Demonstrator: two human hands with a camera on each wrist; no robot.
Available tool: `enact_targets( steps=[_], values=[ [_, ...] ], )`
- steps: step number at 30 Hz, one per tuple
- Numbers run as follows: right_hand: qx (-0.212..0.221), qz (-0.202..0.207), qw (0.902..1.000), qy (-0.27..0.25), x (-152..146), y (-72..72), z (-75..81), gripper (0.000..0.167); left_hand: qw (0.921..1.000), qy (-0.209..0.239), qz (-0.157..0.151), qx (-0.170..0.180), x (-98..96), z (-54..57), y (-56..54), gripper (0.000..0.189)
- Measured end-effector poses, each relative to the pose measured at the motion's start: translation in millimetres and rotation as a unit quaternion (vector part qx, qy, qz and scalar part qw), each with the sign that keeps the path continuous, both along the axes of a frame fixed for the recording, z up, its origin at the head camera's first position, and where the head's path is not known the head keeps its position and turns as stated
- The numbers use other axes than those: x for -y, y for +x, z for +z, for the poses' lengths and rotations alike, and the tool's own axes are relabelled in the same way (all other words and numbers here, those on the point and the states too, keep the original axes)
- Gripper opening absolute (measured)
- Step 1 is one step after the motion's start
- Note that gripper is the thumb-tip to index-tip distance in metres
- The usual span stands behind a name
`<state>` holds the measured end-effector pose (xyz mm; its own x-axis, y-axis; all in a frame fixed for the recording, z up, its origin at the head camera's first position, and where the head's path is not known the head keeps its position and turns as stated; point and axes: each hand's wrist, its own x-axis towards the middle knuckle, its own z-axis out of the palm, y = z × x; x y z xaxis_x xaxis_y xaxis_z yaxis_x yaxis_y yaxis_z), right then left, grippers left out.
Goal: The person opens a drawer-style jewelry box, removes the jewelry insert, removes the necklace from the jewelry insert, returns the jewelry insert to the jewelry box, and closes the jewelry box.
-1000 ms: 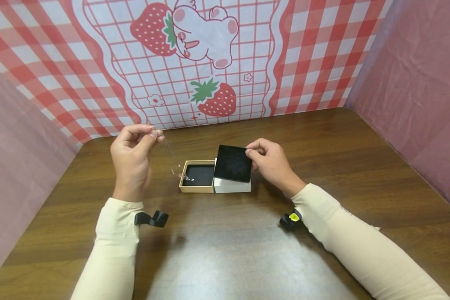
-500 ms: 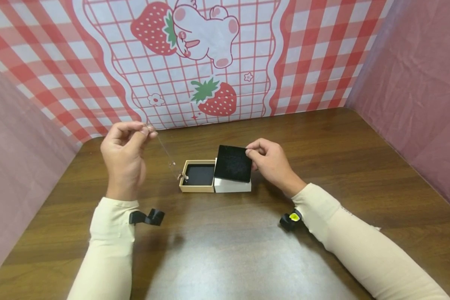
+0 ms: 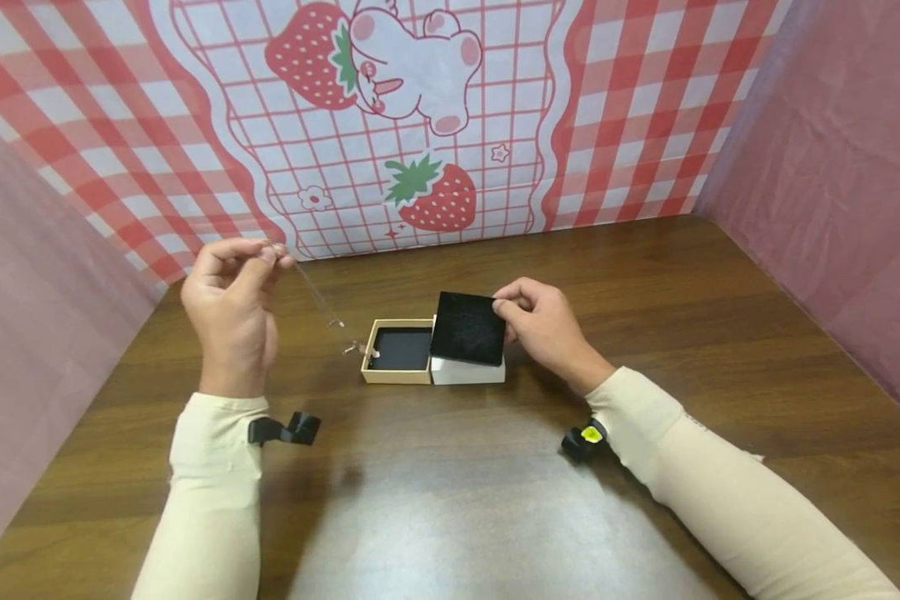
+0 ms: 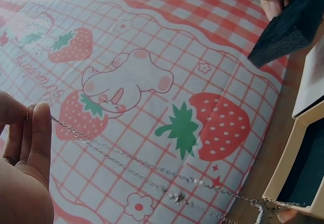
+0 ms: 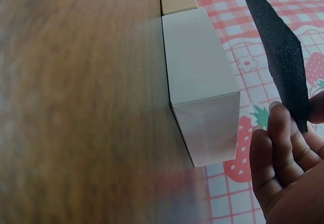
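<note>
At the left, my left hand [image 3: 234,315] pinches one end of a fine silver chain necklace [image 4: 178,197] between thumb and fingertips. Its strands slope down to the right, and the lower end trails over the left rim of a small open box [image 3: 396,377] with a tan edge and black inside. Against that box's right side stands a white box part [image 3: 468,374], likely its lid. My right hand [image 3: 546,323] holds a square black foam pad [image 3: 468,328] by its right edge, tilted above the white part. The right wrist view shows the pad [image 5: 283,57] edge-on, gripped between thumb and fingers.
Both boxes stand on a brown wood-grain table [image 3: 450,467]. Behind it hangs a red-and-white checked cloth [image 3: 622,108] with strawberry prints. Pink fabric [image 3: 832,192] closes off the right side, with similar fabric at the left.
My left hand has moved left and slightly up, drawing the chain leftward so more of it lies outside the box. My right hand and the foam pad have stayed in place.
</note>
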<state>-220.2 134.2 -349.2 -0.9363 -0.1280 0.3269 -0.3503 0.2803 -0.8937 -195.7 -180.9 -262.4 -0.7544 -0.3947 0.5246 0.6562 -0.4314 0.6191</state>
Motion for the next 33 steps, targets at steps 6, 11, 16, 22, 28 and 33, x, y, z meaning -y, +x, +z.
enact_targets(
  steps=[6,11,16,22,28,33],
  values=[
    [-0.001,0.001,1.0000,0.006,1,0.1,-0.5,0.011,0.9997,-0.008,0.019,-0.011,7.2,0.1,-2.0,0.008],
    [-0.002,0.001,1.0000,0.007,0,0.1,-0.3,0.011,0.9998,0.009,0.017,-0.004,12.0,-1.4,-4.6,0.010],
    [-0.003,0.005,0.9999,0.013,0,-0.2,-0.4,0.011,0.9997,0.019,0.013,0.006,13.7,-4.3,-6.3,0.012],
    [-0.004,0.006,0.9999,0.015,0,-0.7,-0.4,0.011,0.9995,0.007,0.025,0.015,13.5,-7.4,-7.4,0.010],
    [-0.003,0.005,0.9998,0.016,-1,-1.0,-1.3,0.012,0.9992,0.007,0.035,0.018,13.1,-8.6,-9.0,0.008],
    [-0.004,0.003,0.9999,0.012,0,-1.1,-1.1,0.010,0.9991,0.007,0.036,0.021,12.3,-10.0,-9.5,0.008]
  ],
)
